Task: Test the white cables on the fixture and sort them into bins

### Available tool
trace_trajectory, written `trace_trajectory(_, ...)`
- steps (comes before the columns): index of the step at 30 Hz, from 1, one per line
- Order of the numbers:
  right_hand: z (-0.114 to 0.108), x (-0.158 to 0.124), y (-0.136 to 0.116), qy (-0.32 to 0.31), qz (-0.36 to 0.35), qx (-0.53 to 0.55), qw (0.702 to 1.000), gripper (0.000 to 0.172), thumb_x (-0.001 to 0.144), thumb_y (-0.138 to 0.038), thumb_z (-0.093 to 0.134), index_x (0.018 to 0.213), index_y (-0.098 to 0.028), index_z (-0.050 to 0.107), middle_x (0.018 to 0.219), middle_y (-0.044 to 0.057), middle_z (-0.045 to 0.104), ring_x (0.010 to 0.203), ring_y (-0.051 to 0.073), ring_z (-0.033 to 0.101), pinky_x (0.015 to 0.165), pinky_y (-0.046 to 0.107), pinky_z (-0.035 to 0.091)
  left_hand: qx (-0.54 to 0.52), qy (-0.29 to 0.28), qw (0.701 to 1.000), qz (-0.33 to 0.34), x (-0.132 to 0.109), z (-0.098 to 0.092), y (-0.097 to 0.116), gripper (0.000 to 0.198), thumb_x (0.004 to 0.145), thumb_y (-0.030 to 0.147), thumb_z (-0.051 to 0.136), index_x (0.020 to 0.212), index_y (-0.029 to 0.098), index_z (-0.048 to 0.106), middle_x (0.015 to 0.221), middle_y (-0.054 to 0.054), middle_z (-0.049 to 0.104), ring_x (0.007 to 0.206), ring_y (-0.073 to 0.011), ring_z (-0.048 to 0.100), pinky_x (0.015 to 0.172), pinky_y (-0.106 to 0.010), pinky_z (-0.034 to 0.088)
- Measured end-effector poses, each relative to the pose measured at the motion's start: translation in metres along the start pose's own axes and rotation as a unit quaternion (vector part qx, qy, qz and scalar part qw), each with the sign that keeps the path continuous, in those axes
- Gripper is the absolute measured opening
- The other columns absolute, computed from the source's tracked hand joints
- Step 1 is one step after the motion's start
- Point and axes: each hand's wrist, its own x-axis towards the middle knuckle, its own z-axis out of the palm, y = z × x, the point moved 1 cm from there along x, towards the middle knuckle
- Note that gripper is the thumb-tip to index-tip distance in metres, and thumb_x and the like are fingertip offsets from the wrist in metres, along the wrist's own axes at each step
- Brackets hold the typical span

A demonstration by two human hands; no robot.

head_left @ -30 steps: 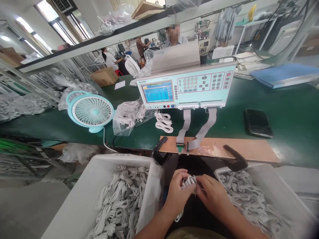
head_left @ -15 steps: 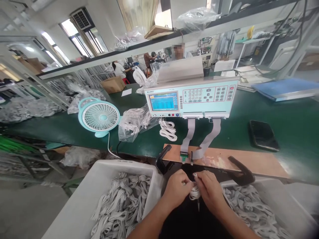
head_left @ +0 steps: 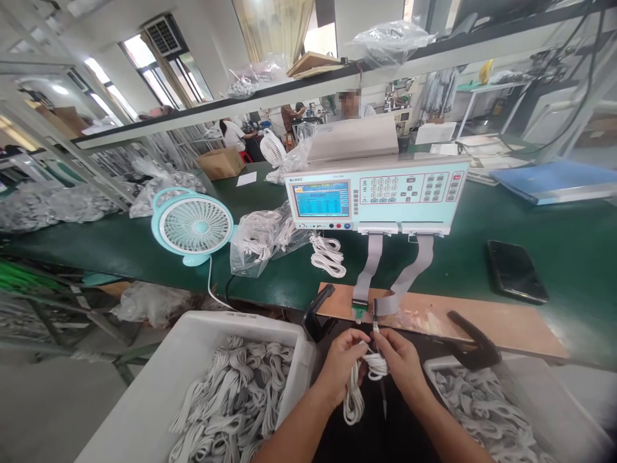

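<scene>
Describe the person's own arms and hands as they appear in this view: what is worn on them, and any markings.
Both forearms are bare to the bottom edge of the picture; no sleeve, glove, watch or bracelet shows. The left hand and right hand are bare too, with no ring or marking that I can make out. The fingernails look short and unpainted.

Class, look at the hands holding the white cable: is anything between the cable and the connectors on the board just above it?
Nothing visible. Left hand and right hand hold the cable just below the connectors; only open space lies between.
</scene>
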Motion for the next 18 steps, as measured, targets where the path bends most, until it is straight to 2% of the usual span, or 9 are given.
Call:
trace_trajectory(3,0.001,0.000,-0.002,-0.006,0.050,0.053,0.997,0.042,0.073,-0.056,0.069,0.072,-0.014,0.065,0.059,0.001,0.054,0.054,0.015,0.047,0.052,0.025,0.038,-0.073,-0.077,0.994,-0.042,-0.001,-0.009,0.006,0.033,0.061,0.024,0.069,0.091,0.016,0.058,0.059,0.003,0.056,0.038,-0.0082,0.048,0.030,-0.014,0.028)
trace_trajectory(5,0.002,0.000,-0.003,-0.005,0.095,0.098,0.991,0.043,0.069,-0.056,0.073,0.072,-0.014,0.066,0.059,0.001,0.057,0.052,0.015,0.048,0.050,0.024,0.038,-0.083,-0.119,0.989,-0.041,-0.002,-0.014,0.010,0.038,0.058,0.022,0.071,0.094,0.015,0.059,0.066,0.000,0.060,0.041,-0.0095,0.053,0.029,-0.014,0.030)
trace_trajectory(7,0.004,0.000,-0.003,0.000,0.129,0.142,0.981,0.043,0.065,-0.054,0.078,0.073,-0.013,0.067,0.059,0.002,0.059,0.051,0.014,0.049,0.049,0.023,0.038,-0.070,-0.132,0.988,-0.025,-0.003,-0.016,0.012,0.041,0.058,0.025,0.074,0.096,0.014,0.059,0.069,-0.001,0.062,0.042,-0.0100,0.054,0.028,-0.014,0.030)
trace_trajectory(9,0.007,0.001,-0.002,0.001,0.143,0.179,0.973,0.041,0.064,-0.051,0.080,0.069,-0.013,0.067,0.057,0.003,0.060,0.049,0.013,0.048,0.047,0.022,0.037,-0.043,-0.099,0.994,-0.003,-0.001,-0.014,0.013,0.040,0.061,0.031,0.075,0.093,0.014,0.059,0.065,0.000,0.061,0.040,-0.0090,0.052,0.029,-0.014,0.029)
trace_trajectory(12,0.011,0.003,0.003,0.002,0.152,0.223,0.963,0.036,0.064,-0.047,0.081,0.065,-0.015,0.065,0.054,0.001,0.059,0.046,0.013,0.048,0.045,0.022,0.038,0.008,0.007,1.000,0.020,0.005,-0.009,0.009,0.032,0.066,0.041,0.071,0.078,0.015,0.056,0.059,0.003,0.056,0.038,-0.0063,0.045,0.030,-0.014,0.027)
trace_trajectory(14,0.012,0.003,0.006,0.004,0.163,0.241,0.957,0.032,0.063,-0.043,0.082,0.069,-0.016,0.066,0.055,0.001,0.060,0.046,0.014,0.049,0.046,0.023,0.040,0.050,0.052,0.997,0.032,0.009,-0.006,0.005,0.035,0.070,0.047,0.067,0.069,0.016,0.051,0.056,0.004,0.052,0.038,-0.0057,0.042,0.031,-0.015,0.026)
trace_trajectory(16,0.011,0.004,0.007,0.002,0.174,0.248,0.953,0.032,0.061,-0.041,0.084,0.070,-0.016,0.067,0.056,0.001,0.060,0.046,0.013,0.050,0.047,0.023,0.041,0.091,0.051,0.993,0.049,0.012,-0.005,0.003,0.041,0.073,0.054,0.061,0.064,0.016,0.049,0.053,0.004,0.048,0.037,-0.0061,0.041,0.031,-0.016,0.025)
trace_trajectory(18,0.010,0.004,0.005,-0.002,0.184,0.243,0.952,0.032,0.060,-0.041,0.085,0.069,-0.016,0.067,0.055,0.001,0.060,0.045,0.013,0.049,0.046,0.023,0.041,0.122,0.019,0.991,0.058,0.014,-0.006,0.003,0.045,0.074,0.060,0.057,0.063,0.017,0.049,0.051,0.003,0.046,0.037,-0.0070,0.039,0.031,-0.017,0.024)
